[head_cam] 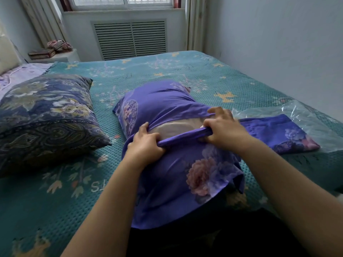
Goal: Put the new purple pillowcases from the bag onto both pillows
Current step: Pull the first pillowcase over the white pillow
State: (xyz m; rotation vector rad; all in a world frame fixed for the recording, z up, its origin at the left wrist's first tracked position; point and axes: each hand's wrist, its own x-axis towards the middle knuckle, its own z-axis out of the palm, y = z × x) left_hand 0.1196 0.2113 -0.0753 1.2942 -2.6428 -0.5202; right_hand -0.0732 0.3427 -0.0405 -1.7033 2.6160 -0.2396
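Purple pillowcase (163,104) hides most of the pillow (178,127).

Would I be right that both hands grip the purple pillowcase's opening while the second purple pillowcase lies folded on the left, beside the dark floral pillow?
Not quite: the head view shows the second purple pillowcase folded on the right, on the clear plastic bag. Both hands do grip the opening.

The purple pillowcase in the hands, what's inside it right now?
A pillow: a pale strip shows through the opening of the purple pillowcase, between the left hand and right hand. The rest is covered by fabric.
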